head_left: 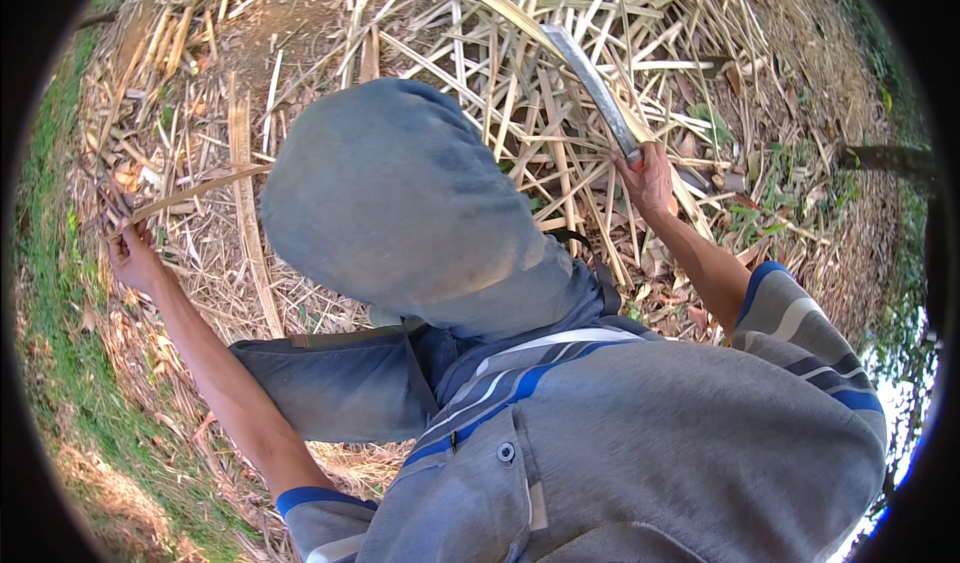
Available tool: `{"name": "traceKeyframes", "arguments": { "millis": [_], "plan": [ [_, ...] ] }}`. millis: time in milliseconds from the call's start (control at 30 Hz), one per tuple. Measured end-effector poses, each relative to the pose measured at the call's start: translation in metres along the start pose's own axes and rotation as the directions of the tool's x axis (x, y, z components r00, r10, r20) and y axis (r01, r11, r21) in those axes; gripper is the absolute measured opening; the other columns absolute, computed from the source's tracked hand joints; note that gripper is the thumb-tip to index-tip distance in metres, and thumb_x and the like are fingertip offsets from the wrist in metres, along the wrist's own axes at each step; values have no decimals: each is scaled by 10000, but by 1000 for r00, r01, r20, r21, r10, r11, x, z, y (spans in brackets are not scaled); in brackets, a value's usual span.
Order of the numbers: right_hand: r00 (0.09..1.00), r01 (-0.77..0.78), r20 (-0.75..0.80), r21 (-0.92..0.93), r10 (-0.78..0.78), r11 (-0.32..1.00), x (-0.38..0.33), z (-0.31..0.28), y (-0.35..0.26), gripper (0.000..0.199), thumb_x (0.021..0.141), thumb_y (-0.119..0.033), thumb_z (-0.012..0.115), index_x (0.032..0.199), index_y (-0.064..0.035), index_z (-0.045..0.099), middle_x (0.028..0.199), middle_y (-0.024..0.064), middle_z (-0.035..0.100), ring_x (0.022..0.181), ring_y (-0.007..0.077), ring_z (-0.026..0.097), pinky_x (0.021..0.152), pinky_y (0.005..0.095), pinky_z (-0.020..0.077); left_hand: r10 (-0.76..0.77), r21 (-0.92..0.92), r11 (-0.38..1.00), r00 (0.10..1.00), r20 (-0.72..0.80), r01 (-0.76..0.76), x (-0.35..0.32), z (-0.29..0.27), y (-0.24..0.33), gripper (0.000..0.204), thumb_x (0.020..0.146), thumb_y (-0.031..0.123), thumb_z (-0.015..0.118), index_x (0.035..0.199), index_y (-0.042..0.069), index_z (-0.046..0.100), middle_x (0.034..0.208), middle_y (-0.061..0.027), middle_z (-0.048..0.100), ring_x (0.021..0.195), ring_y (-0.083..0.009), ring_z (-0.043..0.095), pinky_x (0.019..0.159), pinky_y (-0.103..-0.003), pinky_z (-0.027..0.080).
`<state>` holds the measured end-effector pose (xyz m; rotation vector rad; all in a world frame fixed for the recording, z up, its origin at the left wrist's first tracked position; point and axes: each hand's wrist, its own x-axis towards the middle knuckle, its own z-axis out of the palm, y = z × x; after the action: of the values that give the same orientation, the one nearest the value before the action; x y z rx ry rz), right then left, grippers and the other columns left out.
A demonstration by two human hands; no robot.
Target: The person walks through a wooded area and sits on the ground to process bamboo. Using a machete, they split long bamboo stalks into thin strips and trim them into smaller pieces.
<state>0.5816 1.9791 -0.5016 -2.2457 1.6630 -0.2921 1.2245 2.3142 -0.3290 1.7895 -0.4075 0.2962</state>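
Observation:
At the far left, my left hand (138,256) is closed on the end of a thin brown split strip (200,189), perhaps bamboo or cane. The strip runs right until my bent knee (395,183) hides its other end. On the right, my right hand (652,181) grips a long knife (595,88) by its handle, where a bit of red shows. Its grey, slightly curved blade points up and left over a pile of pale split strips (545,153). A longer pale strip (510,13) lies just behind the blade.
A wide flat strip (244,183) lies upright in the picture, left of my knee. Dry leaves and shavings (200,268) cover the ground around me. Green grass (48,223) borders the left side, and a dark trunk or post (890,163) stands at the far right.

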Motion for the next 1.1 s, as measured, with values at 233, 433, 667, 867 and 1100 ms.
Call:
{"name": "traceKeyframes", "arguments": {
  "millis": [233,433,667,867,1100],
  "plan": [
    [861,-479,-166,58,481,876,-53,31,56,553,769,-475,671,927,32,514,1072,224,451,1002,388,462,853,461,390,97,92,989,981,167,-113,52,50,-2,174,869,142,633,943,-15,619,818,-91,658,718,-125,631,601,-211,501],
    [879,-428,-157,158,451,890,-84,52,36,726,805,-398,646,1308,24,336,1300,249,388,1182,406,417,964,450,377,103,28,993,967,233,-112,61,88,33,205,875,146,625,947,-45,609,903,-123,652,802,-178,657,688,-241,541],
    [817,-461,-349,81,459,883,-80,80,38,657,794,-346,651,1280,6,385,1255,229,461,1146,384,454,956,452,360,84,56,993,952,295,-105,69,103,40,237,867,164,646,975,-46,623,928,-122,644,825,-168,634,738,-243,542],
    [825,-452,-360,42,436,891,-79,83,43,650,811,-362,621,1288,11,385,1280,221,447,1186,361,424,1004,439,311,52,153,982,931,362,-114,89,122,43,268,857,202,667,1007,-18,639,900,-93,650,811,-139,616,729,-234,517],
    [820,-480,-326,57,471,875,-80,80,41,650,809,-362,636,1281,12,393,1277,228,450,1188,362,417,1003,445,310,91,147,964,796,598,-220,140,235,44,298,880,263,636,1016,-2,638,904,-70,646,812,-130,597,751,-235,476]
  ]
}}
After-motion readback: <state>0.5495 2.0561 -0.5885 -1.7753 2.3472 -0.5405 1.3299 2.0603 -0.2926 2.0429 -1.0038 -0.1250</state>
